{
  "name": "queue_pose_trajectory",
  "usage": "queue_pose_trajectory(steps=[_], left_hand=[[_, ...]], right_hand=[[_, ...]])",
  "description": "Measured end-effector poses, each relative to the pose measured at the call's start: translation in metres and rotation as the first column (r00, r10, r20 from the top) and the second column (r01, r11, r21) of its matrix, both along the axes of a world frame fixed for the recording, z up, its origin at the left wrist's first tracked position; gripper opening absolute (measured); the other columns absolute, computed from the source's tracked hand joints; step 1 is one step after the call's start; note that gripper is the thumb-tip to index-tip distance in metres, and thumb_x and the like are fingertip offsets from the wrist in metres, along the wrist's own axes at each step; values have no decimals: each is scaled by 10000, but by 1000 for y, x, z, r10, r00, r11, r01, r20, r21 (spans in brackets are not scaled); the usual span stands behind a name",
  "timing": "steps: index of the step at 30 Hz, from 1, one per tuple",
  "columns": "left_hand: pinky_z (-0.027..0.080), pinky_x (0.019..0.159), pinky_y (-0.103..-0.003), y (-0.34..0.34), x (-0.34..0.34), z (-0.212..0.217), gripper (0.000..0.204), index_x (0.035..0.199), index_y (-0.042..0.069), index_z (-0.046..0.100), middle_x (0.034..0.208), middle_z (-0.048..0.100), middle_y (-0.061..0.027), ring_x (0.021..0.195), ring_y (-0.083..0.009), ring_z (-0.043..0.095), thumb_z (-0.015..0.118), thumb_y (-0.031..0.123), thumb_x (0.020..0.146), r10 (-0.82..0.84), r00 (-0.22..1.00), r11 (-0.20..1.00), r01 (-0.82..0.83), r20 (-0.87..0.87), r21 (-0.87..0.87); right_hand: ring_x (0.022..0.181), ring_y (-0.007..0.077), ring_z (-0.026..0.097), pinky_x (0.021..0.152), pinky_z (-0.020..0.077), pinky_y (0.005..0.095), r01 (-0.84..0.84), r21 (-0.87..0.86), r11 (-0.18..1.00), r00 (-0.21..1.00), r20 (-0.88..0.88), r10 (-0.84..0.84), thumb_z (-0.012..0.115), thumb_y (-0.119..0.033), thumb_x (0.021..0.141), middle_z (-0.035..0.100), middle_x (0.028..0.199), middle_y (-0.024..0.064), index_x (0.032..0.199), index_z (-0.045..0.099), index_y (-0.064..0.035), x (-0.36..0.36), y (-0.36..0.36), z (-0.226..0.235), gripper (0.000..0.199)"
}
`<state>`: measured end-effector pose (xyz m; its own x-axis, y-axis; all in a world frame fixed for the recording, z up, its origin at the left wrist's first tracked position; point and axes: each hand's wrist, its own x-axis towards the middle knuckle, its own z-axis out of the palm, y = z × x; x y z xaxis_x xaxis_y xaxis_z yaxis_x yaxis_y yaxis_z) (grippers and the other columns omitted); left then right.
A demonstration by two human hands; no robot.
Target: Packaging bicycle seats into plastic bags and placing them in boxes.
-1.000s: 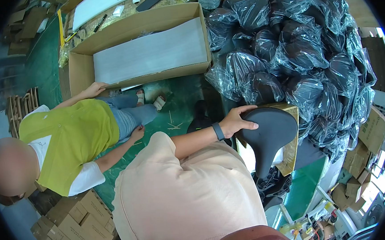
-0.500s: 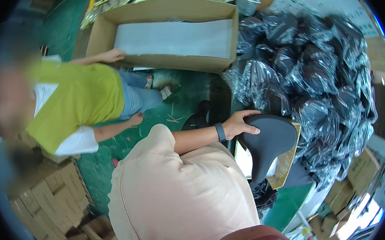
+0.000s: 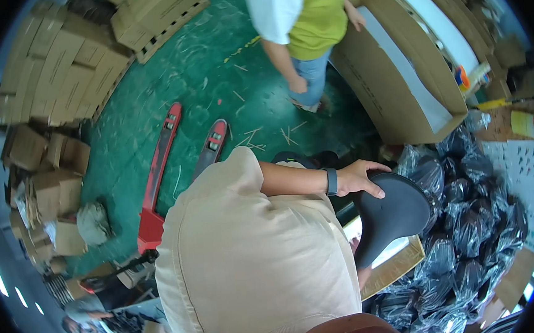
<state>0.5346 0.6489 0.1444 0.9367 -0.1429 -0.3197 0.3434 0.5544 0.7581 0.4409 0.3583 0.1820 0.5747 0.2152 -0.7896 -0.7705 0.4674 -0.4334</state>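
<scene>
A black bicycle saddle (image 3: 386,211), wide at its rear and narrow at its nose, is held in front of me. My left hand (image 3: 362,179), with a dark band at the wrist, grips its wide end, thumb on top and fingers over the edge. At the nose, my right hand (image 3: 364,275) shows only in small parts; the saddle and my shirt hide the rest, and it appears to hold the nose. Below the saddle is an open cardboard box (image 3: 393,270) with something white inside. Dark saddle-like pieces in clear plastic (image 3: 468,230) are heaped beside it.
A person in a yellow-green top (image 3: 318,14) stands beside a long open carton (image 3: 392,96). A red pallet jack (image 3: 161,164) rests on the green floor (image 3: 198,66). Stacked cartons (image 3: 65,63) stand at the far left, with loose boxes (image 3: 52,188) nearer. Another person (image 3: 91,309) is at lower left.
My view has turned left, bringing the pallet jack into sight. The left hand keeps its hold on the saddle. Parts of my right hand now show at the nose.
</scene>
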Motion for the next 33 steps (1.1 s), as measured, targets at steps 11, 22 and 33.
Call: queue_pose_trajectory(steps=[11, 22, 33], left_hand=[[553, 1142, -380, 17, -86, 53, 858, 1632, -12, 505, 1459, 690, -137, 1296, -202, 678, 905, 22, 874, 84, 966, 996, -85, 243, -8], [440, 1241, -365, -129, 16, 38, 913, 1680, 39, 470, 1581, 608, -96, 1423, -180, 577, 933, 144, 900, -519, 743, 824, 566, 421, 17], [564, 1024, -415, -283, 128, -103, 380, 1322, 53, 749, 1207, 775, -156, 1170, -282, 734, 678, 352, 1098, -802, 578, 585, 709, 149, 394]], right_hand=[[910, 401, 739, 584, 592, 381, -9, 826, 563, 993, 75, -93, 539, -876, 963, 647, 1425, 382, 1769, 102, -26, -58, 30, -11, 1250], [567, 178, 555, 477, 495, 252, 157, 888, 433, 866, 87, -492, 726, -862, 870, 609, 889, 137, 1485, 476, 83, -125, -44, -33, 1155], [803, 255, 591, 506, 580, 312, 784, 326, 529, 495, 185, -849, 708, -638, 1026, 583, 1205, 230, 1517, 447, 10, -40, -66, 16, 854]])
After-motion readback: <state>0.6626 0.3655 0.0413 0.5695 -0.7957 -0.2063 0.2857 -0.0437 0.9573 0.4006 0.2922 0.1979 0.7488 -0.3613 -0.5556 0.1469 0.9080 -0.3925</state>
